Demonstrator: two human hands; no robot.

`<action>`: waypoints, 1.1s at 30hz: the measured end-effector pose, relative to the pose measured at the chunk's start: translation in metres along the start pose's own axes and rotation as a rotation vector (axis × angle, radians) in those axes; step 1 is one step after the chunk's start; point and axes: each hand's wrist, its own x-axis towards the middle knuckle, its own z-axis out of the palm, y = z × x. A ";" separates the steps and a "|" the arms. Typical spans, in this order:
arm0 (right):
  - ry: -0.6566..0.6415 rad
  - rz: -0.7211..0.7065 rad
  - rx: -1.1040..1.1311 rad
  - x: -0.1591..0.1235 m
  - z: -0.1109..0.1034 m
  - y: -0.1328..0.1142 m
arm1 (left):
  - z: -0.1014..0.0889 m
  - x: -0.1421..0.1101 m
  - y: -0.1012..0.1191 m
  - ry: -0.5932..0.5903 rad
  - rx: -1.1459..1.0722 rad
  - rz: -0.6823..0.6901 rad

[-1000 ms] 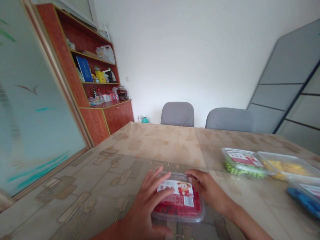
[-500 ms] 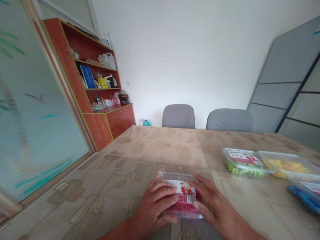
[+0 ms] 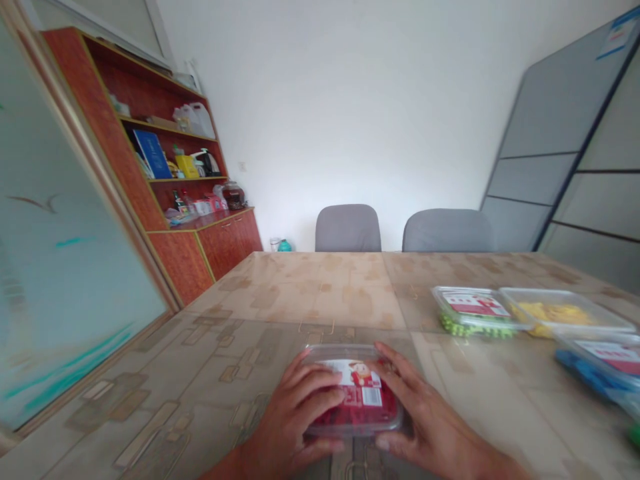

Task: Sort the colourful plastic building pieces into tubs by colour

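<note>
A clear plastic lidded container [image 3: 360, 423] with red contents rests on the table in front of me. Its lid carries a red and white label [image 3: 367, 395] with a cartoon figure and a barcode. My left hand [image 3: 295, 410] wraps the left side, fingers over the lid and thumb at the front edge. On the other side, my right hand [image 3: 425, 410] grips the back right corner with its fingers and the front right edge with its thumb. The lid looks closed. My hands cover both ends of the container.
To the right sit a lidded container of green pieces [image 3: 470, 325], a container of yellow pieces [image 3: 555, 317] and a lidded one of blue pieces [image 3: 593, 377]. Something green shows at the right edge. Two grey chairs [image 3: 347, 229] stand beyond the table [image 3: 210, 373].
My view has turned slightly right. My right thumb has moved from the lid's label down to the front edge of the container. Both hands stay on it.
</note>
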 end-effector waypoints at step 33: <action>0.112 -0.020 0.032 0.004 -0.027 -0.043 | -0.009 -0.007 0.003 0.053 0.038 0.084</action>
